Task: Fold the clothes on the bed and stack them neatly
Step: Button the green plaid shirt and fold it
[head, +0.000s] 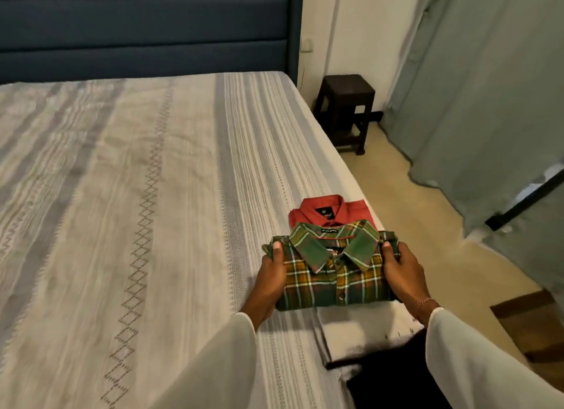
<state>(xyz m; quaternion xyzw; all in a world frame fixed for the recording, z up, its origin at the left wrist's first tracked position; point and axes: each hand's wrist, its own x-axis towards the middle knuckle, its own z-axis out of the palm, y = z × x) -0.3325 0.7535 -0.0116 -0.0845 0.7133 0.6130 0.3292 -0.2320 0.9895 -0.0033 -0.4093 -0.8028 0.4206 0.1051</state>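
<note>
A folded green plaid shirt (331,274) is held by both hands near the right edge of the bed (137,210), towards its near end. The left hand (270,282) is curled round the shirt's left side, with the thumb laid on top by the shoulder and the fingers tucked below. The right hand (403,274) grips the right side in the same manner, thumb on top beside the collar. The collar is turned away from the person and the button placket is seen running down the middle. Whether the shirt is resting on the bed or is lifted just above it cannot be told.

Just beyond it, a folded red shirt (329,212) is laid flat on the bed, close to the right edge; its near part is overlapped by the plaid shirt's collar. The bed is covered by a pale striped bedspread (244,152).

A dark blue padded headboard (146,27) is seen at the far end. A dark stool (346,109) is placed on the floor past the bed's far right corner, beside grey-green curtains (488,88).
</note>
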